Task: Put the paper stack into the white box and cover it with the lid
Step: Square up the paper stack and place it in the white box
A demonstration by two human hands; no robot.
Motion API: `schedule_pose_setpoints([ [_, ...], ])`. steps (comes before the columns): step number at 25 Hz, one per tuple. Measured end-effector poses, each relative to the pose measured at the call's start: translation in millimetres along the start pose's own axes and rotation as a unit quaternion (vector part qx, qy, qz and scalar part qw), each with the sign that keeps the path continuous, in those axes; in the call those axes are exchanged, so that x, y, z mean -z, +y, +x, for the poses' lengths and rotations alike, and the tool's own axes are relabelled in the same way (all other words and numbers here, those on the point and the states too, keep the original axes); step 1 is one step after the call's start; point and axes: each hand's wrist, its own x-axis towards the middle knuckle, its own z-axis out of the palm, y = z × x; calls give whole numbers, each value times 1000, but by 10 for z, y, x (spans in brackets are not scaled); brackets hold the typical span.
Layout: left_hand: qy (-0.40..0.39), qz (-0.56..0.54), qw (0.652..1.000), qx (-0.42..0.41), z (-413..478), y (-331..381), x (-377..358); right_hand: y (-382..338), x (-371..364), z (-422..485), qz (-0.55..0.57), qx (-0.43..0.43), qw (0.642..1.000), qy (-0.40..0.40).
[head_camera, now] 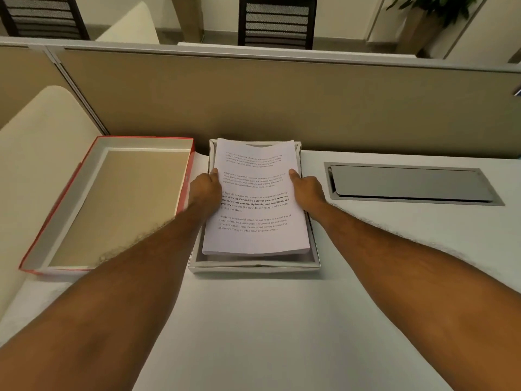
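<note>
both hands, left hand (205, 190) and right hand (307, 189), grip the paper stack (255, 204) by its sides over the white box (253, 267), seemingly not yet seated; the lid (112, 198) lies upturned beside it, unused

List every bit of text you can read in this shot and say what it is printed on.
Top sheet of the paper stack, held by the left hand and right hand over the white box, third paragraph: "Village life is a peaceful, close-knit, and nature-connected way of living. Defined by a slower pace, it is centered around strong community bonds, local traditions..."
The other three paragraphs: too small to read surely.
Red lid: no text visible.
</note>
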Motion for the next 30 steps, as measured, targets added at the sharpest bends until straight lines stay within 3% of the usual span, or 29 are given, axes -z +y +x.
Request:
schedule_pose_setpoints([
  [10, -16, 152, 988, 20, 314, 35, -246, -35, -172, 250, -186, -9, 982, -26],
  [14, -46, 182, 981, 46, 269, 108, -200, -81, -178, 237, -222, -11, 975, -22],
  [20, -40, 190, 980, 42, 109, 149, -234, -254, -150, 115, -296, -33, 950, -89],
  [24, -10, 136, 990, 14, -53, 123, -278, -296, -164, -64, -381, 23, 916, -119],
  [26, -16, 119, 993, -22, -148, 83, -301, -211, -245, -146, -381, 49, 918, -97],
  [30, -21, 189, 974, -125, -325, -64, -278, -29, -334, -374, -370, 87, 925, -20],
])
